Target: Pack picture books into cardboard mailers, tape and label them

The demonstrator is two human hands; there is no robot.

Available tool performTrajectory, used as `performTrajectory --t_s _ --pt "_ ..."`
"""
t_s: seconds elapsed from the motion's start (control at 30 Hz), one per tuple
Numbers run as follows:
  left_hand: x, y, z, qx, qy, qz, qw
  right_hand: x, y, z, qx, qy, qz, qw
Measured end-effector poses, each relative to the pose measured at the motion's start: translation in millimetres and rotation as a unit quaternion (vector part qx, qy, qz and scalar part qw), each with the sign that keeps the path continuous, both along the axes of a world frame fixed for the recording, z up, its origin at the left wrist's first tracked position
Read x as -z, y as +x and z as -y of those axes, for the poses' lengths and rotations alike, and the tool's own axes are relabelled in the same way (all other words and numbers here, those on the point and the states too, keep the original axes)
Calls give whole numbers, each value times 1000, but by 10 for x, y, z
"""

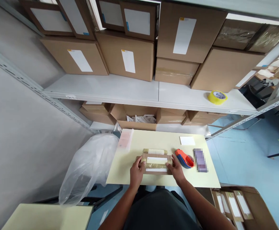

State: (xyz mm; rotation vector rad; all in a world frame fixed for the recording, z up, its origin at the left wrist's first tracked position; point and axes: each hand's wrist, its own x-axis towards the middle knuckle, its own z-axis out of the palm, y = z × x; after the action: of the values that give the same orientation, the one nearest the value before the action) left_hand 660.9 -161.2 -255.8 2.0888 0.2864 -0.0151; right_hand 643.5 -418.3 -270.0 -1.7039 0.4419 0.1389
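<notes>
A small flat cardboard box (pixel 156 160) lies near the front of the pale yellow table (pixel 139 139), with clear tape across it and white labels on top. My left hand (pixel 137 171) grips its left end, thumb on the upper face. On the opposite end my right hand (pixel 177 169) holds it the same way. Just behind it, a second taped piece with a white label (pixel 155 151) shows partly; whether it is a separate box I cannot tell. Close to my right hand rests a red and blue tape dispenser (pixel 184 158).
A white card (pixel 187 140) and a pixelated purple item (pixel 200 160) lie on the right. Pinkish sheets (pixel 125 139) lie at the left corner, beside a large plastic bag (pixel 89 166). Yellow tape (pixel 217 97) sits on the shelf (pixel 130 91). A carton (pixel 261 204) holds several boxes.
</notes>
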Motion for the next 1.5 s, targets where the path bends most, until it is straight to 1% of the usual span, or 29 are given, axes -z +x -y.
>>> performTrajectory --t_s 0.03,0.07,0.13,0.17,0.23,0.3,0.37,0.43,0.47,0.5,0.57,0.63,0.7,0.77,0.8,0.87,1.0,1.1,1.17,1.23,1.33,1.4,1.43,1.5 --pt "7 -1 -3 3 5 10 1000 0 4 94 7 -20 4 1000" --pt "12 -2 -4 6 10 23 1000 0 6 214 17 -61 10 998" --pt "17 -2 5 10 18 47 999 1 8 500 30 -188 17 982" --pt "18 -2 13 11 21 55 998 4 14 640 23 -252 9 967" --pt "17 -4 28 10 26 62 998 18 45 856 -25 -337 -46 940" --pt "17 -9 34 8 30 66 997 32 105 944 -74 -368 -114 920" --pt "19 -16 30 7 30 73 997 13 178 927 -92 -381 -154 907" --pt "22 -22 20 5 29 76 997 -84 233 877 -94 -386 -149 906" --pt "23 -24 16 3 27 76 997 -173 244 861 -99 -383 -131 909" --pt "24 -24 14 2 25 75 997 -290 242 856 -107 -374 -104 915" --pt "22 -24 18 0 21 70 997 -598 201 878 -142 -336 -31 931" --pt "15 -22 31 -1 16 65 998 -946 134 904 -200 -280 27 939" --pt "5 -22 48 -2 11 61 998 -1246 87 887 -277 -220 46 934" --pt "-5 -24 65 -4 9 59 998 -1427 92 812 -346 -167 35 923" --pt "-9 -26 73 -5 8 59 998 -1466 117 758 -371 -150 22 916" --pt "-17 -29 84 -7 7 55 998 -1465 202 644 -400 -138 -4 906" --pt "-90 -47 85 1 -8 47 999 -1378 405 507 -419 -144 -32 896" --pt "-249 -82 97 14 6 87 996 -1380 492 498 -437 -153 -48 885" --pt "-386 -106 136 41 -1 104 994 -1402 509 506 -444 -157 -49 881" --pt "-507 -115 208 77 -57 76 993 -1419 506 510 -447 -156 -48 880" --pt "-592 -92 344 111 -186 -40 975 -1434 495 497 -450 -161 -51 877" --pt "-576 -73 419 106 -257 -104 955 -1450 493 470 -456 -168 -48 873" --pt "-551 -68 446 99 -282 -119 947 -1462 494 450 -459 -173 -44 870" --pt "-486 -71 478 75 -301 -122 943 -1496 500 398 -465 -187 -34 865"
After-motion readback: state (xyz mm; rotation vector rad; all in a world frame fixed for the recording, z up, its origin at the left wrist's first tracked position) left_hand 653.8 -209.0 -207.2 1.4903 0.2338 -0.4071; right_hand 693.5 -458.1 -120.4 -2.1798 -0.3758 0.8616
